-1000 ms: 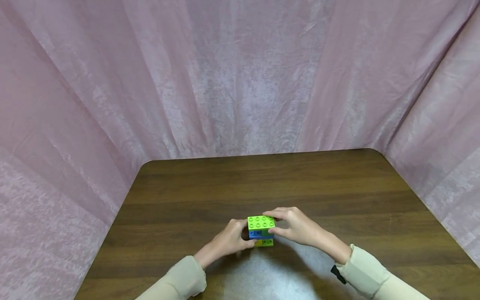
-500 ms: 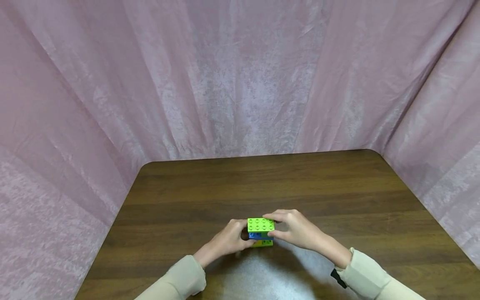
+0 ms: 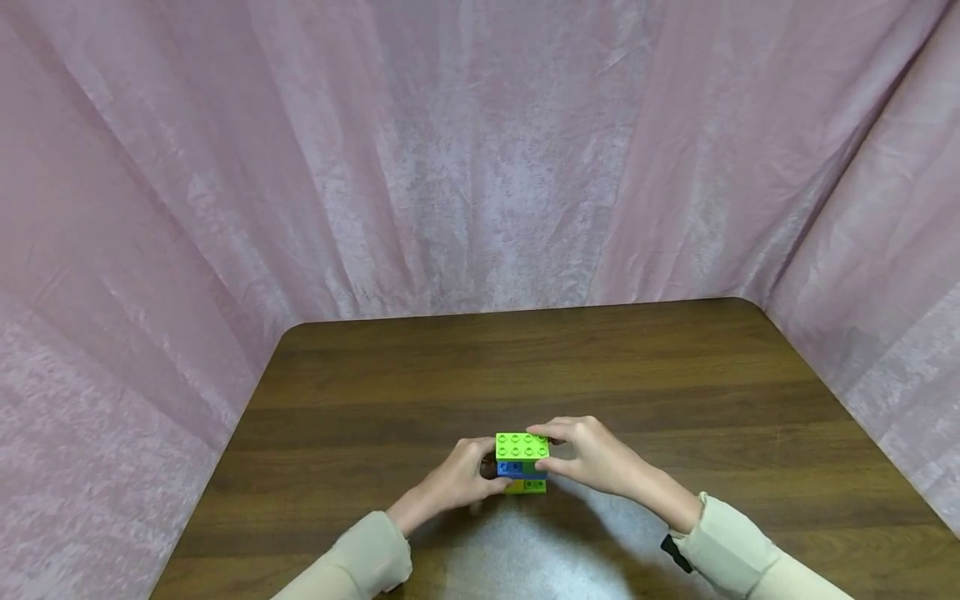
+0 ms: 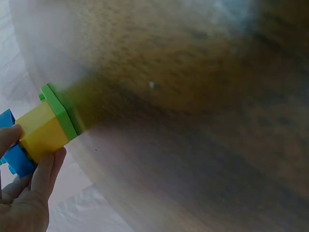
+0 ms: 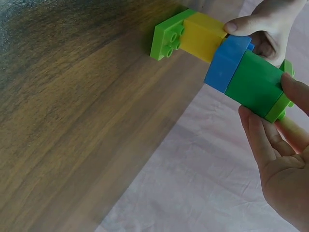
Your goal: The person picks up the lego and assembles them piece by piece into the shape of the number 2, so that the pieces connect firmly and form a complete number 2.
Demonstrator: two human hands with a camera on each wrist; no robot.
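A stack of toy building bricks stands upright on the table between both hands. Its top is a lime brick (image 3: 522,447) with studs, above a dark green brick (image 5: 254,81). Below come a flat blue brick (image 5: 228,63), a yellow brick (image 5: 203,35) and a flat light green brick (image 5: 166,36) at the bottom. My left hand (image 3: 461,477) holds the stack from the left, its thumb and fingers on the yellow brick close to the blue one. From the right, my right hand (image 3: 596,454) pinches the upper end, around the dark green brick and the lime brick's edge.
The brown wooden table (image 3: 420,375) has rounded far corners. Pink velvet curtains (image 3: 480,167) hang behind it and along both sides. Light-coloured sleeves cover both forearms, with a black strap (image 3: 677,553) at the right cuff.
The top of the stack and the right hand dipped slightly, then rose slightly again. Both hands keep hold of the bricks; the left hand has hardly moved.
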